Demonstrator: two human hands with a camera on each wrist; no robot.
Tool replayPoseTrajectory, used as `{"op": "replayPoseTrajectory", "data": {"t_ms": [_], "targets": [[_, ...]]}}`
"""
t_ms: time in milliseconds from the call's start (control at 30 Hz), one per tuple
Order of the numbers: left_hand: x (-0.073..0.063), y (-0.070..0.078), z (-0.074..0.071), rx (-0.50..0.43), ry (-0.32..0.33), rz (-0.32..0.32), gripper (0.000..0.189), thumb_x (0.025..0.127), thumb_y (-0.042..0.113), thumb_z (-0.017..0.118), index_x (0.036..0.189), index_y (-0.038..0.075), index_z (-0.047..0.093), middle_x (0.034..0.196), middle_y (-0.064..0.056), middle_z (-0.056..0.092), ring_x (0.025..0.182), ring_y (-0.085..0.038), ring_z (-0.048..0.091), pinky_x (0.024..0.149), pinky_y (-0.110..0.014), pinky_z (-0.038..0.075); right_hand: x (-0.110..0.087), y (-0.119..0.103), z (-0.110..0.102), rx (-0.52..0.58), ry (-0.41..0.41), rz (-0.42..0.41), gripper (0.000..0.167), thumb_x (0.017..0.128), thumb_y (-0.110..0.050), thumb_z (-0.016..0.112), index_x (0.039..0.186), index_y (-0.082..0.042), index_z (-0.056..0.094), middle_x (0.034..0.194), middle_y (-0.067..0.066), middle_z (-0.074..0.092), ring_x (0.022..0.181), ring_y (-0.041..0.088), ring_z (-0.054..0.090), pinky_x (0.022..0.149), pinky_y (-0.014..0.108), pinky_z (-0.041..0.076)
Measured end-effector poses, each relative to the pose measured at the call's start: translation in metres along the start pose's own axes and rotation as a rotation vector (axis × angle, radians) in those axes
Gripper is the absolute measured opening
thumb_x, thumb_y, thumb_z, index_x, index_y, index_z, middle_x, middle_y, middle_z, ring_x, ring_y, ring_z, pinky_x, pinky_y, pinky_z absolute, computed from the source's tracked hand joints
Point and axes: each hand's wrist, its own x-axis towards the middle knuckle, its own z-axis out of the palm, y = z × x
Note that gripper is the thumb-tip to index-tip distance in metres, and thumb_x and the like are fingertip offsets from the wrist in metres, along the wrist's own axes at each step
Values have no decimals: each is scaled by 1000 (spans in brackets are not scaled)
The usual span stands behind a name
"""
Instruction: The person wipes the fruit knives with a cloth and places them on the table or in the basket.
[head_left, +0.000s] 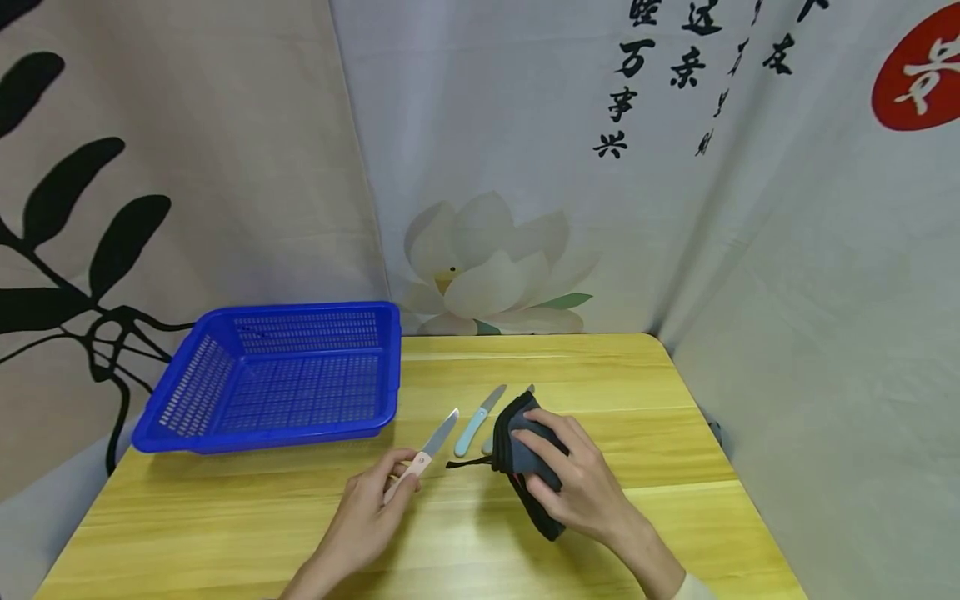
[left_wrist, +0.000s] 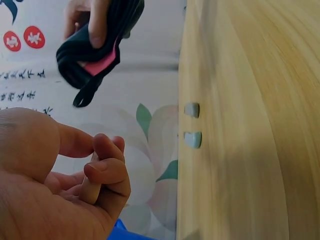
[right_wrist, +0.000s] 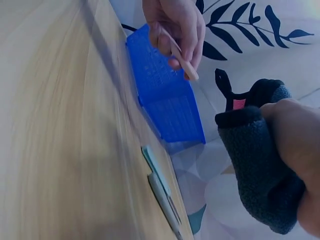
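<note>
From the head, the left hand [head_left: 369,498] pinches a pink-handled knife [head_left: 422,458], with its blade sticking up and away over the table [head_left: 600,371]. The right hand [head_left: 576,477] grips a folded dark cloth thing [head_left: 519,454], and the two hands are apart. A blue knife [head_left: 471,432] lies near them, beside a grey knife [head_left: 488,447] that the cloth partly hides. A blue basket [head_left: 292,442] sits at the back left. From the left wrist, curled fingers hold the handle, but I can't see the blade. The cloth shows a pink patch [left_wrist: 101,64] inside. From the right wrist, the right hand squeezes the cloth, and it isn't touching the held knife. I think this step is handling one knife and the cloth together. The next move calls for going slowly, with fingers on the handle, off the sharp part.
</note>
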Motion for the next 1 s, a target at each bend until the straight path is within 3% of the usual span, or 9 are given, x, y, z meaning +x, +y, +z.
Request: {"op": "replayPoseTrajectory", "data": {"t_ms": [267, 400, 500, 667, 1000], "targets": [[7, 11, 8, -17, -64, -33, 22, 106, 5, 73, 126, 13, 78, 96, 2, 81, 75, 0, 58, 68, -21, 47, 18, -14, 13, -12, -8, -95, 61, 83, -10, 88, 141, -18, 75, 149, 14, 69, 117, 27, 67, 94, 46, 63], [8, 12, 12, -25, -108, 17, 21, 108, 5, 71, 127, 10, 76, 101, -2, 83, 87, -2, 71, 79, -22, 58, 23, -20, 20, -44, -20, -156, 64, 80, -13, 92, 142, -19, 75, 150, 12, 71, 114, 25, 67, 93, 44, 61], [8, 13, 14, -28, -140, 20, 20, 111, 9, 68, 130, 8, 74, 104, -2, 84, 95, -7, 77, 86, -25, 63, 25, -23, 24, -58, -27, -189, 66, 79, -14, 95, 142, -19, 75, 150, 11, 72, 115, 25, 67, 94, 43, 61], [9, 19, 15, -39, -172, -39, 21, 112, 11, 66, 132, 10, 74, 95, 1, 78, 81, -4, 69, 74, -24, 58, 25, -26, 29, -71, -41, -216, 67, 78, -16, 97, 142, -20, 76, 151, 10, 73, 112, 24, 66, 93, 41, 61], [8, 22, 17, -60, -214, -46, 21, 112, 7, 62, 130, 11, 73, 80, 5, 66, 69, -3, 60, 64, -23, 51, 22, -32, 32, -171, -77, -255, 64, 81, -19, 97, 141, -22, 76, 151, 7, 73, 112, 26, 69, 96, 42, 62]]}}
